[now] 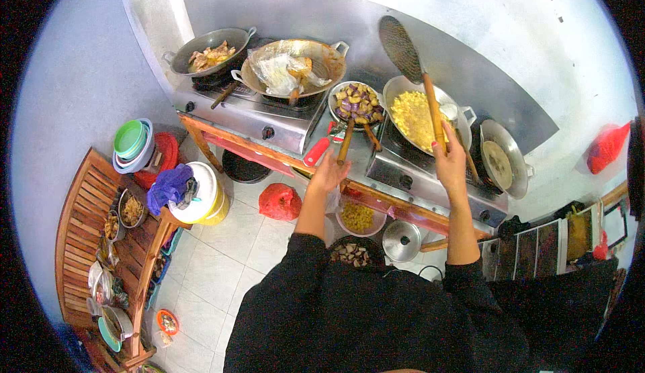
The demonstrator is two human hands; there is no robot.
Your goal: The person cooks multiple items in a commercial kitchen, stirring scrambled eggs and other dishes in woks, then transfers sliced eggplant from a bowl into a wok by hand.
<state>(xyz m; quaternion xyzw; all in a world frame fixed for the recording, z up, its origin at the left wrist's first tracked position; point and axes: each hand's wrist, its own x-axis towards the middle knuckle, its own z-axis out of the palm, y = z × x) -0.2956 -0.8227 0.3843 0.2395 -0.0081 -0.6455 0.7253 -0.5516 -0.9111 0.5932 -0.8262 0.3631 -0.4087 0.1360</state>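
My right hand (449, 159) grips the wooden handle (433, 108) of a perforated metal skimmer (400, 45), whose head is raised against the backsplash. Below the skimmer, a wok (461, 126) holds a yellow crumbly food (410, 116). My left hand (328, 174) is at the end of another wooden handle (345, 144), which lies between thumb and fingers; whether they close on it is unclear. That handle leads to a bowl of purple-skinned eggplant chunks (359, 102). A red-handled utensil (317, 151) lies just left of it.
Left on the stove stand a wok of meat pieces (211, 55) and a wide wok with a plastic bag (274, 73). A pan with liquid (499, 164) is far right. Below are a red bag (280, 202), a lidded bucket (201, 196) and a wooden bench (83, 222).
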